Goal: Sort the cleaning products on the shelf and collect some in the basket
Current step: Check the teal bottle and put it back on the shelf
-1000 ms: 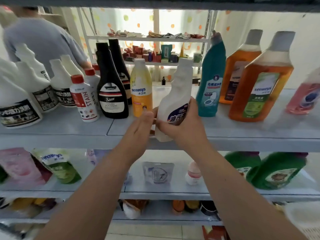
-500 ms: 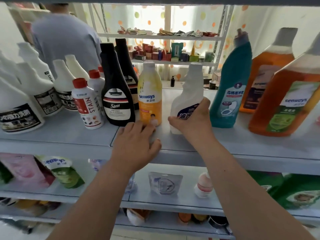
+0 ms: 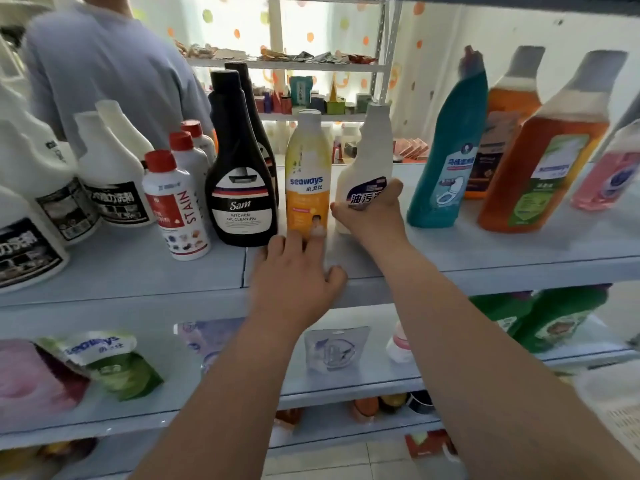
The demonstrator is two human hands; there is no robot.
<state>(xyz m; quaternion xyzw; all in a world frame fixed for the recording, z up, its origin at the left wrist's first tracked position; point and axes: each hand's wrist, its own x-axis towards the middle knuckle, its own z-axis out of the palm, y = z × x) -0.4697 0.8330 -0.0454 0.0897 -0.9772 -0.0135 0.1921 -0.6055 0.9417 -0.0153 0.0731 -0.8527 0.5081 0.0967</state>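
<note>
My right hand (image 3: 372, 213) grips the lower body of a white bottle with a blue label (image 3: 369, 157), which stands upright on the top shelf (image 3: 485, 258). Just left of it stands a yellow Seaways bottle (image 3: 307, 174). My left hand (image 3: 294, 275) lies flat on the shelf's front edge, fingers straight, fingertips at the yellow bottle's base. A white basket (image 3: 620, 410) shows at the lower right edge.
Black Sam bottles (image 3: 240, 174), red-capped stain bottles (image 3: 175, 202) and white jugs (image 3: 110, 174) fill the left. A teal toilet cleaner (image 3: 446, 150), orange bottles (image 3: 550, 157) and a pink one (image 3: 613, 168) stand right. Pouches lie on lower shelves. A person in grey (image 3: 104, 64) stands behind.
The white bottle went from tilted in front of the shelf to standing on it beside the yellow bottle. My left hand let go of it and dropped onto the shelf edge.
</note>
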